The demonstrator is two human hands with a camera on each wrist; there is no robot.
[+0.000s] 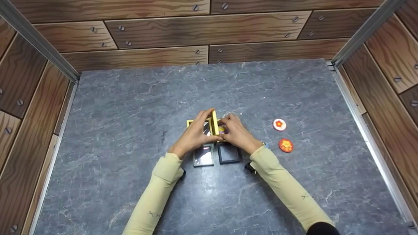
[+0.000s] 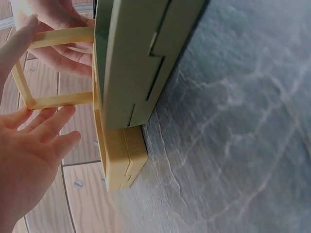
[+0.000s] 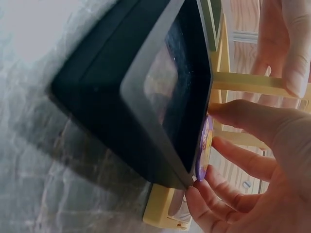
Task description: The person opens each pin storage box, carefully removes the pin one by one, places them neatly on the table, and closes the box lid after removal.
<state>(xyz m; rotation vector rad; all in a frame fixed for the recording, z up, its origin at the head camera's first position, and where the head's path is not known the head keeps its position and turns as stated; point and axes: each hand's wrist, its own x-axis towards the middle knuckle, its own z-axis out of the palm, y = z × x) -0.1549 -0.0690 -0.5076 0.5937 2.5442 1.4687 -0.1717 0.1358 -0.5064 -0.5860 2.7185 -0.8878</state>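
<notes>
My left hand (image 1: 196, 133) grips a yellow frame-like lid (image 1: 215, 123) by its opposite edges, thumb at the near side and fingers at the far side. The lid stands upright at the left of a yellow box, which is mostly hidden by my hands. With its thumb and fingertips, my right hand (image 1: 241, 133) pinches a round purple badge (image 3: 204, 148) with a yellow figure, over that box. In the left wrist view the lid (image 2: 63, 99) shows as an open rectangle between the left thumb and fingers. Whether the badge touches the box's bottom, I cannot tell.
Nearer me lie a grey-green box (image 1: 203, 156) with a shiny window and a black framed box (image 1: 229, 153). Another yellow box (image 1: 189, 122) is partly behind my left hand. To the right are a white badge (image 1: 279, 124) with a red flower and an orange-red badge (image 1: 286, 145).
</notes>
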